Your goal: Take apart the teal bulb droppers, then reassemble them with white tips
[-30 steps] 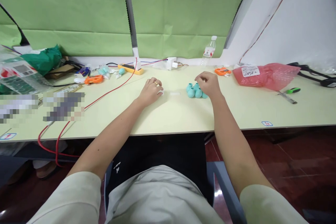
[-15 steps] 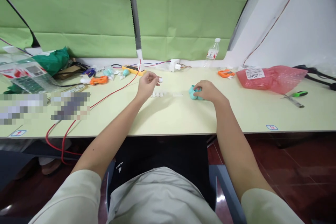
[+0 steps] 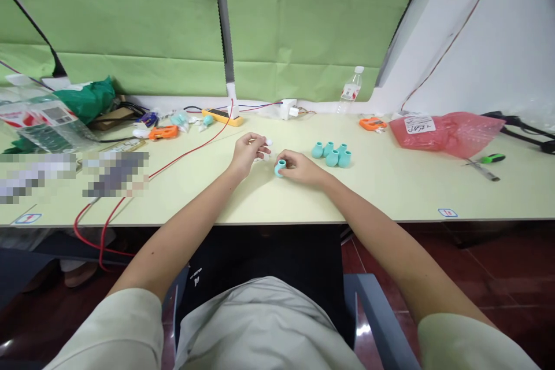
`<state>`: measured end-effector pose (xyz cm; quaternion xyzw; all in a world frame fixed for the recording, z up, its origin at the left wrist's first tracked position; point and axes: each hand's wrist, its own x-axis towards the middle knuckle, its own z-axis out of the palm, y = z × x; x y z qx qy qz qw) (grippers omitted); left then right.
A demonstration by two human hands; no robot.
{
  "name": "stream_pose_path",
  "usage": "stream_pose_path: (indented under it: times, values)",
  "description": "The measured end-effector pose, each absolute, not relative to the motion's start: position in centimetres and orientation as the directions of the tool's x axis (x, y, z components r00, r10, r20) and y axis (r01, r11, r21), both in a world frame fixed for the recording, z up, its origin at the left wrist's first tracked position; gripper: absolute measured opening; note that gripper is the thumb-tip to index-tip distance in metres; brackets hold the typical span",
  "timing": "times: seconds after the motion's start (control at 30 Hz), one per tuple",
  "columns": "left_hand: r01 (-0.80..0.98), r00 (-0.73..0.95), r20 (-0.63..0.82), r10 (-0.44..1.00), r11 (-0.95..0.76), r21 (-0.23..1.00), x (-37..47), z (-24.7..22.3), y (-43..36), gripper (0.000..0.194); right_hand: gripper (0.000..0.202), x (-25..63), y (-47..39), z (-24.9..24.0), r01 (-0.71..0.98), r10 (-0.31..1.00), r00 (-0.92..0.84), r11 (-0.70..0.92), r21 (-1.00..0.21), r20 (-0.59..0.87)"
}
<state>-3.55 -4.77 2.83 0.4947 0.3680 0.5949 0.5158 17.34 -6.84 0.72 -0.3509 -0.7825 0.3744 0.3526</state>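
Observation:
My right hand [image 3: 300,168] is closed on a small turquoise bulb-shaped piece [image 3: 280,169] with its round opening facing up. Just left of it, my left hand [image 3: 250,155] pinches a small white piece [image 3: 269,143] between thumb and fingertips. More white pieces [image 3: 266,156] show on the table beside the left fingers, partly hidden by them. To the right of my right hand, several more turquoise bulb-shaped pieces [image 3: 332,158] stand in a cluster, openings upward.
A plastic bottle [image 3: 351,88] stands at the back. Right lie an orange tool [image 3: 373,124], a red bubble-wrap bag [image 3: 446,132] and a green-handled screwdriver [image 3: 493,158]. Left are a yellow meter [image 3: 222,117], an orange tool [image 3: 163,132] and a red cable [image 3: 191,152].
My right hand has moved left from the cluster, carrying one turquoise bulb-shaped piece. My left hand has come slightly right and nearer, keeping the white piece pinched.

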Motion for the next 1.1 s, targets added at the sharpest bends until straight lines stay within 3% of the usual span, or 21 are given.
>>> stream_pose_path:
  times: [0.2, 0.4, 0.5, 0.6, 0.7, 0.9, 1.1]
  values:
    - [-0.254, 0.077, 0.197, 0.977, -0.172, 0.952, -3.8, 2.9, -4.9, 0.029, 0.020, 17.6, -6.5, 0.5, 0.372, 0.788, -0.541, 0.538, -0.757, 0.294]
    - [-0.263, 0.070, 0.150, 0.986, -0.127, 0.956, -3.9, 2.8, -4.5, 0.025, 0.034, 18.2, -6.4, 1.0, 0.400, 0.783, -0.563, 0.538, -0.742, 0.264]
    - [-0.265, 0.028, 0.134, 0.991, -0.122, 0.956, -4.1, 2.9, -4.3, 0.021, 0.032, 18.5, -5.8, 1.3, 0.325, 0.812, -0.449, 0.537, -0.779, 0.372]
    - [-0.260, -0.019, 0.119, 0.993, -0.120, 0.958, -4.3, 3.1, -4.1, 0.018, 0.026, 19.4, -4.9, 1.9, 0.338, 0.837, -0.197, 0.546, -0.766, 0.510]
    - [-0.266, -0.049, 0.121, 0.991, -0.130, 0.955, -4.4, 3.1, -3.9, 0.017, 0.014, 20.6, -4.0, 2.1, 0.496, 0.794, -0.097, 0.561, -0.663, 0.600]
    - [-0.270, -0.067, 0.165, 0.984, -0.177, 0.947, -4.4, 2.8, -3.6, 0.029, 0.020, 22.2, -1.4, 2.7, 0.802, 0.834, -0.289, 0.479, -0.357, 0.470]
    - [-0.262, -0.087, 0.182, 0.980, -0.198, 0.944, -4.4, 3.0, -3.8, 0.026, 0.019, 22.7, 0.6, 4.3, 0.838, 0.815, -0.472, 0.533, -0.116, 0.335]
